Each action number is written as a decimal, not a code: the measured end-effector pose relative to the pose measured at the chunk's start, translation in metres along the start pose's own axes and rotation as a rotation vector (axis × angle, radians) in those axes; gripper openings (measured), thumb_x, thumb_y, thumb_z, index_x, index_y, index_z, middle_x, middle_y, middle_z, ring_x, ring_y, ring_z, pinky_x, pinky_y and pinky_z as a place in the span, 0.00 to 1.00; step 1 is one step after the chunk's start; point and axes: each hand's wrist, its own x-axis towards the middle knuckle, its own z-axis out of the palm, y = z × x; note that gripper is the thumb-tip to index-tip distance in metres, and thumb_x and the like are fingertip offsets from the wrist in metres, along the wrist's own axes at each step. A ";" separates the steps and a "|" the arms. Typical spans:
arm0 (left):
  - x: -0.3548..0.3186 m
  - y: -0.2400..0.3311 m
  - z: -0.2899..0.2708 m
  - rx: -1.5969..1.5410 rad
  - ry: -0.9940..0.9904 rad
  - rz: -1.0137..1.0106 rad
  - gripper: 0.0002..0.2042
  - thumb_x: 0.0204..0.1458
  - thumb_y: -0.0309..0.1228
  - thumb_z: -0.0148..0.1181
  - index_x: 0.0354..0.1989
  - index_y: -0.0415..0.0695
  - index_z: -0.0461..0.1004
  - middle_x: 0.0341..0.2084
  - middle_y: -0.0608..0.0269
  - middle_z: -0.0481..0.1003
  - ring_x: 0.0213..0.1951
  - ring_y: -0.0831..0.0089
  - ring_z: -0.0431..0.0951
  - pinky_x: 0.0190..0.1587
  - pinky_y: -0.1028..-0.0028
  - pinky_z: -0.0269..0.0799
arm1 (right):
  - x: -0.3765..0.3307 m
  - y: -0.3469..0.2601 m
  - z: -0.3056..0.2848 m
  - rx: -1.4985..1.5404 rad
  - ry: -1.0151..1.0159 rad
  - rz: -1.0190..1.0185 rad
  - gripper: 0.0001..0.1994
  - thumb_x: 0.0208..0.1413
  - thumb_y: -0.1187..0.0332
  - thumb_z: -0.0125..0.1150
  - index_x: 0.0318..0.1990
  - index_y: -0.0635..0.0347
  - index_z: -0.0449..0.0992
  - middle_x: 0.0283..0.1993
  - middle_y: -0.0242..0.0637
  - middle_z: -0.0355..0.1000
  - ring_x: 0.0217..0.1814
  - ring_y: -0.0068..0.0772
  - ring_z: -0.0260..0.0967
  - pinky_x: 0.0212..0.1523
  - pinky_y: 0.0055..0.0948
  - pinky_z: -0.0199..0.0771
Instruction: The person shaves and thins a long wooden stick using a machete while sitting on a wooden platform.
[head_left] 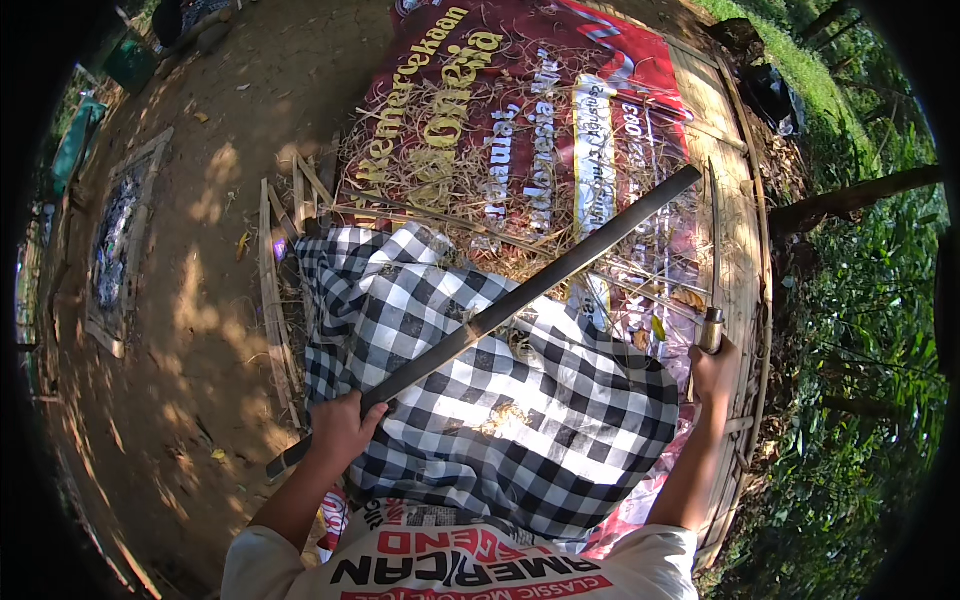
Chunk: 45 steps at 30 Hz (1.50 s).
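Observation:
My left hand (340, 428) grips the near end of a long dark bamboo pole (560, 266) that runs diagonally up and to the right over my lap. A black-and-white checkered cloth (500, 400) covers my legs under the pole. My right hand (712, 372) is closed on the handle of a long thin knife (713, 250) whose blade points away from me, upright, to the right of the pole's far end.
I sit on a red printed banner (520, 110) strewn with dry bamboo shavings, laid over a wooden platform (745, 230). Bare dirt ground (190, 300) lies to the left with split bamboo strips (270, 290) at the platform's edge. Green plants (860, 400) grow to the right.

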 end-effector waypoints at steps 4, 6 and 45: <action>-0.002 0.006 -0.010 -0.083 0.003 0.018 0.24 0.53 0.51 0.57 0.24 0.37 0.72 0.14 0.48 0.72 0.21 0.49 0.76 0.25 0.59 0.71 | -0.022 -0.052 0.010 0.270 -0.119 0.037 0.07 0.35 0.75 0.56 0.24 0.64 0.65 0.18 0.30 0.60 0.21 0.23 0.54 0.22 0.28 0.57; -0.006 0.007 -0.011 -0.108 0.060 0.020 0.24 0.52 0.50 0.58 0.27 0.36 0.73 0.15 0.47 0.73 0.21 0.48 0.76 0.25 0.59 0.71 | -0.027 -0.063 0.016 0.216 -0.184 -0.061 0.08 0.35 0.75 0.58 0.25 0.67 0.68 0.19 0.34 0.64 0.22 0.23 0.58 0.25 0.29 0.62; 0.003 -0.059 0.003 -0.482 -0.221 -0.019 0.16 0.50 0.42 0.66 0.34 0.40 0.77 0.20 0.49 0.75 0.22 0.58 0.76 0.28 0.68 0.70 | -0.045 -0.078 -0.015 1.008 -0.341 0.395 0.12 0.49 0.74 0.64 0.39 0.64 0.68 0.24 0.35 0.66 0.21 0.29 0.65 0.28 0.35 0.74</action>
